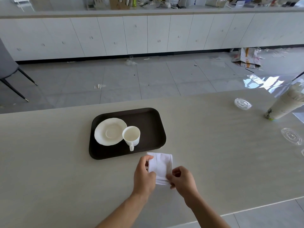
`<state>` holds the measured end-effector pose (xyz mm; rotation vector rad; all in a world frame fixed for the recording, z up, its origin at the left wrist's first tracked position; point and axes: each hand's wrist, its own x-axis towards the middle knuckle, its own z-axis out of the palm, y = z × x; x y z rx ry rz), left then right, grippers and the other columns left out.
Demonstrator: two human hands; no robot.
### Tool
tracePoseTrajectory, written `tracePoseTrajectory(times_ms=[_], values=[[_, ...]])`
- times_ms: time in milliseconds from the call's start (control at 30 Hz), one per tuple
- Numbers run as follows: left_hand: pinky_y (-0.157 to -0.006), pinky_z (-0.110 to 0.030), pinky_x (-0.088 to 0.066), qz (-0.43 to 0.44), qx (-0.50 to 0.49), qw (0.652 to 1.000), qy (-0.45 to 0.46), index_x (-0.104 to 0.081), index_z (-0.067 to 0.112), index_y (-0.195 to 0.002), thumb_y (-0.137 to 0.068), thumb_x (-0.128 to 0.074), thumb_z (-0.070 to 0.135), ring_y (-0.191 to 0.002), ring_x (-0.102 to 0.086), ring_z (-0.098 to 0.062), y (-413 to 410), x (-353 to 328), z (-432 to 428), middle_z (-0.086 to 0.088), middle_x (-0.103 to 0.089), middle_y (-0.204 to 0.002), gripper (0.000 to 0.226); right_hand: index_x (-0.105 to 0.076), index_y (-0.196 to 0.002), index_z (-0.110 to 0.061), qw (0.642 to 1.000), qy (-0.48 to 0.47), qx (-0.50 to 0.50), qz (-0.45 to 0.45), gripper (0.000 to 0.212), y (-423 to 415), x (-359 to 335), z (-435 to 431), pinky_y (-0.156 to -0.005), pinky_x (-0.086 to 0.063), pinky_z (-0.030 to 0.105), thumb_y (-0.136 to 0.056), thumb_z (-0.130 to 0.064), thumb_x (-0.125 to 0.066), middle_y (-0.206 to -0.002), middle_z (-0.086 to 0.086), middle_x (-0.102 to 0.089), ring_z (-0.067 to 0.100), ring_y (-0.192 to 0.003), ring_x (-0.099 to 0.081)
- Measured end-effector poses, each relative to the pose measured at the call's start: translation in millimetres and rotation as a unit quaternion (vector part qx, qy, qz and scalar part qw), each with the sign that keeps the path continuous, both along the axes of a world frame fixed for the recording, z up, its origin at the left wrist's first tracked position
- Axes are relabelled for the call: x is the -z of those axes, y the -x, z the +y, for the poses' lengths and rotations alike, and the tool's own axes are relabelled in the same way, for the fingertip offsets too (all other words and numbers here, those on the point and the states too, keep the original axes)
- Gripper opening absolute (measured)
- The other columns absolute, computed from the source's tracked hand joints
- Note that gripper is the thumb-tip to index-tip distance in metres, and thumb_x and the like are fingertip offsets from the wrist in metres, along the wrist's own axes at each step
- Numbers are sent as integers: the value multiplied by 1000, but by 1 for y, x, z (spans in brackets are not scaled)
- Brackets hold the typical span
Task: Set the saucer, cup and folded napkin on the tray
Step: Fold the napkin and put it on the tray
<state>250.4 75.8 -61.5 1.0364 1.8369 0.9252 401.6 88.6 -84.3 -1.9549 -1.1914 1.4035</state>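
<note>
One napkin (162, 167) gripped by left hand (144, 174) and right hand (182, 179); one saucer (109, 131), one cup (131, 136).

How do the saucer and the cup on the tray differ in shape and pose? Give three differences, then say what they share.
1. The saucer is wide and shallow; the cup is narrow and deep.
2. The saucer has a wavy rim; the cup's rim is a smooth circle.
3. The cup has a handle, pointing toward the person; the saucer has none.

Both are white, empty and rest on the dark tray, side by side rather than stacked.
</note>
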Motion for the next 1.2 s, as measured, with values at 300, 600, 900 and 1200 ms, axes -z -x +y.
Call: tracePoseTrajectory(times_ms=[300,600,900,1200], values=[[-87,-29,-50,16,18,999,-31,-56,30,-118,-75,-49,-7,-100,-55,-12,13,-22,26,11,-58,-111,57,-70,-78,-1,993,15,28,117,15,-1,-12,23,-60,-53,31,-86,-12,-75,-61,3,-62,17,-58,-57],[-82,-18,-43,44,32,997,-62,-61,28,-118,-78,-56,6,-98,-58,-2,27,-41,57,18,-63,-104,46,-72,-77,-7,995,-71,35,68,11,6,-28,58,-58,-54,33,-86,-13,-73,-56,-3,-65,11,-48,-58],[-78,-19,-41,86,49,991,-86,-63,23,-118,-80,-53,1,-91,-59,-9,45,-55,115,11,-63,-100,45,-71,-74,-10,993,-105,26,51,14,20,-47,112,-51,-52,26,-88,-13,-71,-55,-3,-65,10,-47,-58],[-81,-25,-43,166,108,980,-33,-61,23,-122,-79,-50,-2,-93,-55,-15,82,-54,208,2,-63,-106,51,-69,-78,-9,996,-79,31,19,14,57,-46,175,-50,-53,27,-88,-19,-71,-61,3,-69,13,-45,-64]])
